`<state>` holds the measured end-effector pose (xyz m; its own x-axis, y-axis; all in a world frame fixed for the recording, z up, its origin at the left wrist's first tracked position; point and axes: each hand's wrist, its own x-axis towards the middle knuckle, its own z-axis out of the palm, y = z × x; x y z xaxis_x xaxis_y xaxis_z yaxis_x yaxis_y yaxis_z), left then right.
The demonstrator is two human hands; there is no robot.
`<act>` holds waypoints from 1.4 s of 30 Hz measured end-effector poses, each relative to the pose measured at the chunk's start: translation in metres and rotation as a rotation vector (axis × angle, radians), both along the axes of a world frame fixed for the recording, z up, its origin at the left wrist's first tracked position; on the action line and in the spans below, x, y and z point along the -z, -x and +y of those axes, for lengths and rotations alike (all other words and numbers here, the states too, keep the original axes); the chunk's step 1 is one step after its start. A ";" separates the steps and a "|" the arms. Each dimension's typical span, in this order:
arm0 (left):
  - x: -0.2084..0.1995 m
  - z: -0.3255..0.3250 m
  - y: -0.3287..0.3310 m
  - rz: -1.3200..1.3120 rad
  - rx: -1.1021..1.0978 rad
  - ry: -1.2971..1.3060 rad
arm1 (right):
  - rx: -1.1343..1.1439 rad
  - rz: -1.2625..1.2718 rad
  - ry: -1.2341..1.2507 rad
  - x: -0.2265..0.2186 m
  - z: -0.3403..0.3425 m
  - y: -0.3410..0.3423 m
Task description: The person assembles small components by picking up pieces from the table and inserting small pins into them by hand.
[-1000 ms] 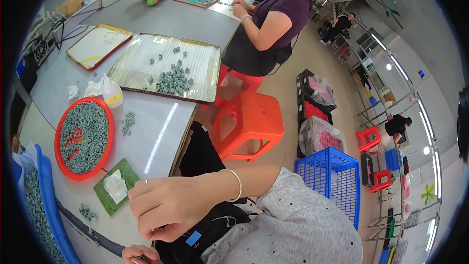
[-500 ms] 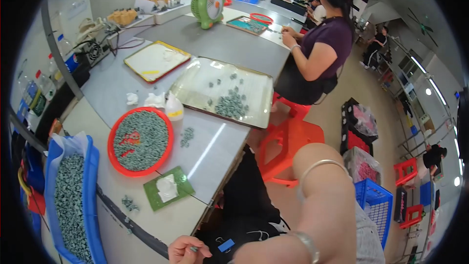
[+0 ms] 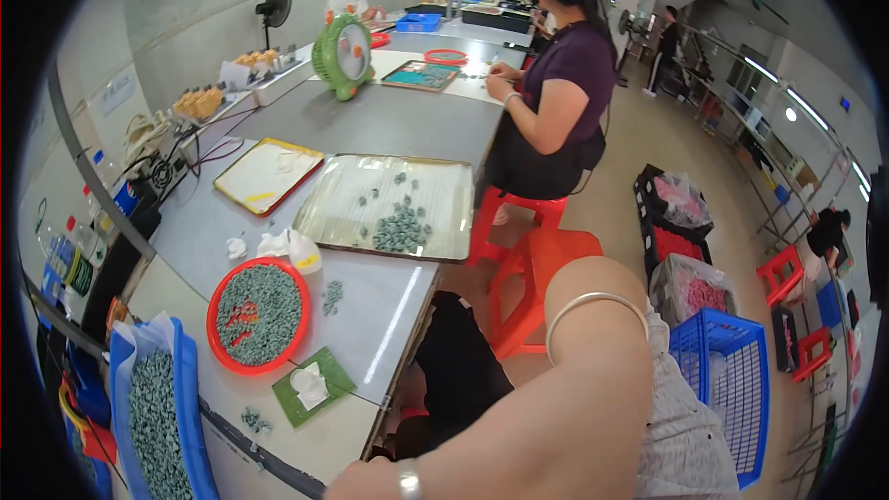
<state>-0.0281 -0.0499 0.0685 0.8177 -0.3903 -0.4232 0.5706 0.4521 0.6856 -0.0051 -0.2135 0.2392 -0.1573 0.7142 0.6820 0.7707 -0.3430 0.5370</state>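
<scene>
My right hand (image 3: 363,481) is at the lower edge, beside the table's near corner, mostly cut off with its fingers hidden. A silver band circles its wrist, and a bangle sits higher on the arm. My left hand is out of view. Nearest the right hand are a green pad (image 3: 335,400) with a crumpled white sheet (image 3: 308,385) on it, and a few loose grey-green pieces (image 3: 254,420). Beyond them, a round red tray (image 3: 248,369) is heaped with small grey-green pieces. To the left, a blue bin (image 3: 192,407) lined with white holds many more.
A wide tray (image 3: 324,199) with scattered pieces, a white squeeze bottle (image 3: 303,253) and a yellow-rimmed tray (image 3: 269,176) lie farther back. A green fan (image 3: 343,56) stands beyond. A co-worker (image 3: 565,83) sits past a red-orange stool (image 3: 546,255). Right: a blue crate (image 3: 732,338).
The view has shifted, with the table lower in it. The hand that pinched a small green piece at the lower edge no longer shows there. My right forearm now reaches farther left.
</scene>
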 end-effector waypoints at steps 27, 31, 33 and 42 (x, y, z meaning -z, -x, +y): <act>0.054 0.067 0.024 -0.304 -0.026 0.415 | 0.028 0.456 -0.120 0.104 0.000 -0.009; 0.049 0.060 0.013 -0.318 -0.054 0.414 | 0.099 0.553 -0.201 0.143 -0.009 -0.038; 0.052 0.061 0.008 -0.309 -0.057 0.403 | 0.116 0.584 -0.246 0.157 -0.011 -0.047; 0.055 0.059 -0.012 -0.336 0.001 0.358 | 0.124 0.723 -0.278 0.174 -0.016 -0.069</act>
<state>-0.0164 0.0094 0.0131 0.8855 -0.4639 0.0250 0.3450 0.6927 0.6333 0.0643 -0.2296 0.0657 0.4639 0.4860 0.7407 0.8436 -0.4976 -0.2018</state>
